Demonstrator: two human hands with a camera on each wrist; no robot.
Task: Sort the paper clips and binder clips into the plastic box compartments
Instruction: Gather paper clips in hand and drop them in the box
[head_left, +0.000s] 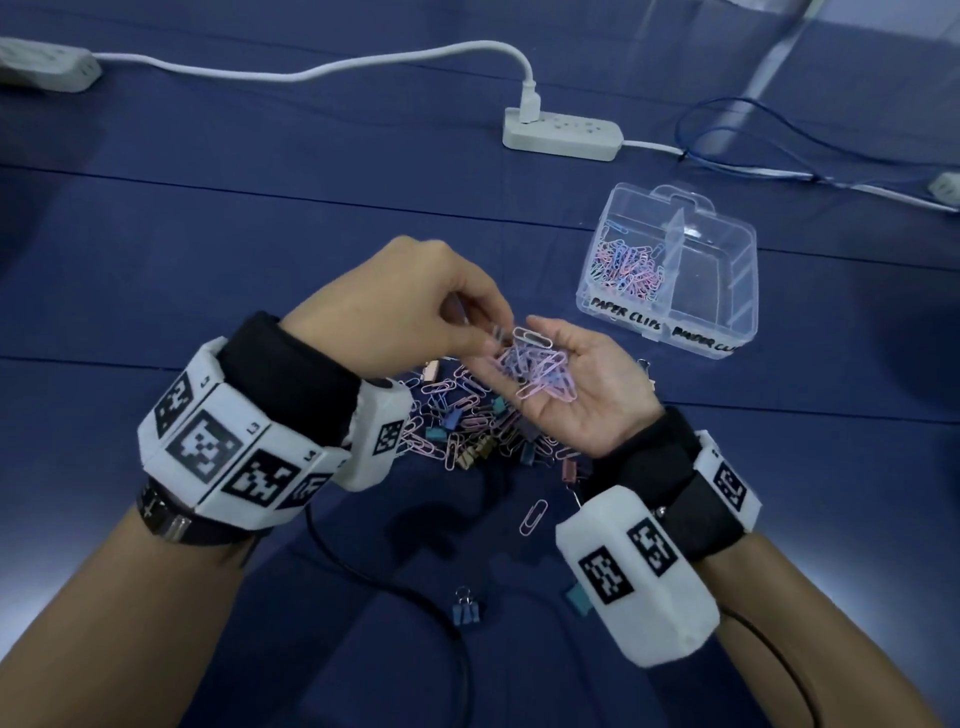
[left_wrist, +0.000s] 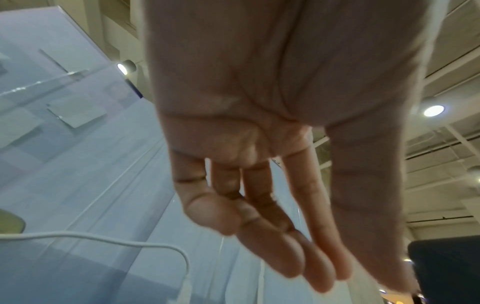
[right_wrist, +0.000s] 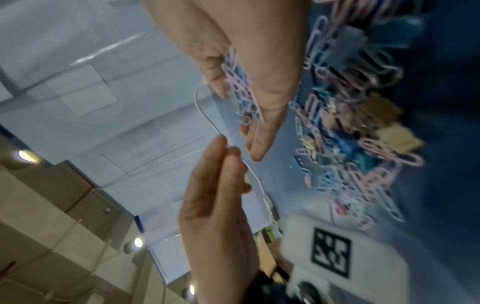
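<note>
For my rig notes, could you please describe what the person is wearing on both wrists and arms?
Each bare forearm carries a black wrist wrap with white blocky housings printed with black square markers: left wrist unit, right wrist unit. A dark watch strap sits behind the left one. Thin black cables trail from both.

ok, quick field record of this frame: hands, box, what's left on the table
left hand: pinching a paper clip over the right palm
right hand: palm up, cupping a heap of paper clips
plastic box: open; paper clips in the PAPER CLIPS side, BINDER CLIPS side looks empty
mixed pile: under the hands
stray binder clip: near edge
</note>
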